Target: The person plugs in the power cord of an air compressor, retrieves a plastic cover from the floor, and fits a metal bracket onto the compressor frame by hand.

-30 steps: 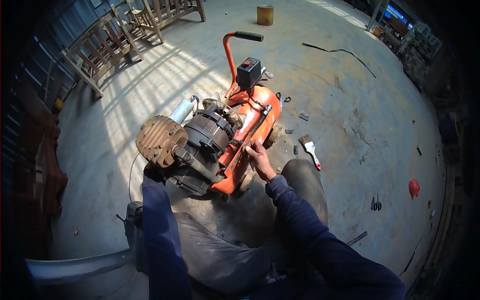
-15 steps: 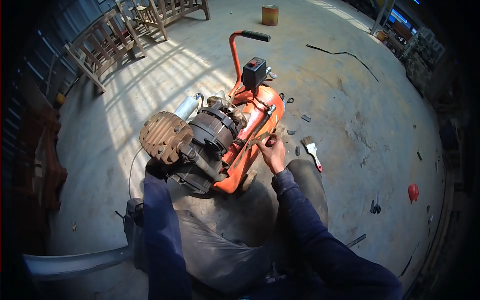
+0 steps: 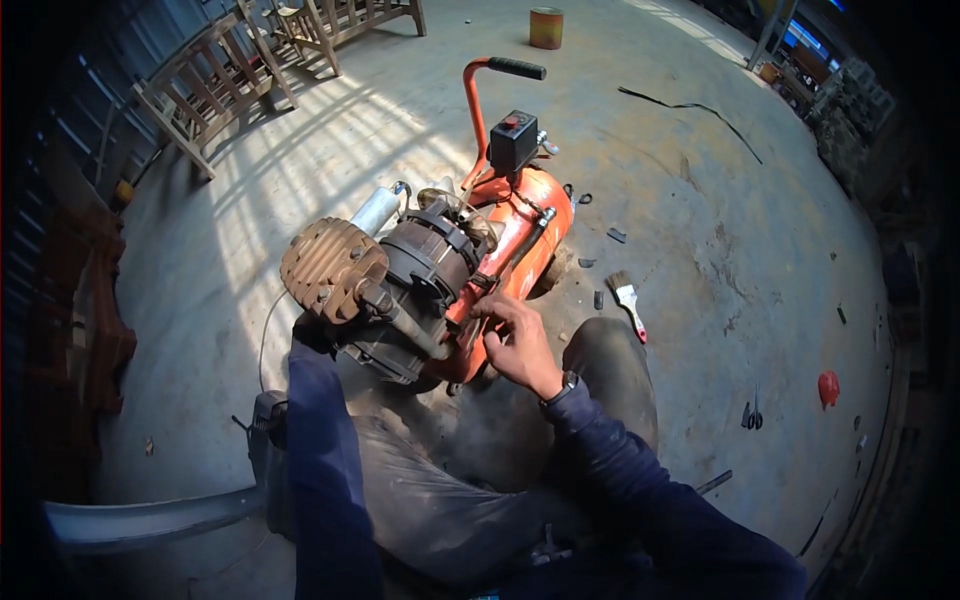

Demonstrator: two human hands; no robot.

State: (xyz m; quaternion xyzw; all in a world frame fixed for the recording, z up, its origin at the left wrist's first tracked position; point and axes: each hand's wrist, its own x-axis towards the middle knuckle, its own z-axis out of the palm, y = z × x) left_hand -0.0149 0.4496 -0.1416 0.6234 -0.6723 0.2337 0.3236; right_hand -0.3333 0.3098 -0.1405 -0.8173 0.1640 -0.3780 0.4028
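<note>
An orange air compressor [image 3: 540, 200] stands on the floor before my knees, with a ribbed brown pump head [image 3: 325, 270] and a dark motor [image 3: 425, 255] on top. My right hand [image 3: 520, 345], a watch at its wrist, is at the near end of the tank's side. Its thumb and fingers are bent together against the orange metal; whatever they pinch is hidden. My left arm [image 3: 320, 400] reaches under the pump head, where my left hand is in dark shadow and its fingers do not show.
A paintbrush [image 3: 628, 305] lies right of my knee, with small dark scraps near it. Farther right are scissors [image 3: 755, 412] and a red object [image 3: 828, 389]. A rusty can [image 3: 546, 28], a black strip [image 3: 690, 106] and wooden frames [image 3: 215, 85] are farther back.
My right hand has slid down the tank's side toward me and to the left. The thin brownish strip seen at its fingers before is now mostly hidden. My left arm stays put.
</note>
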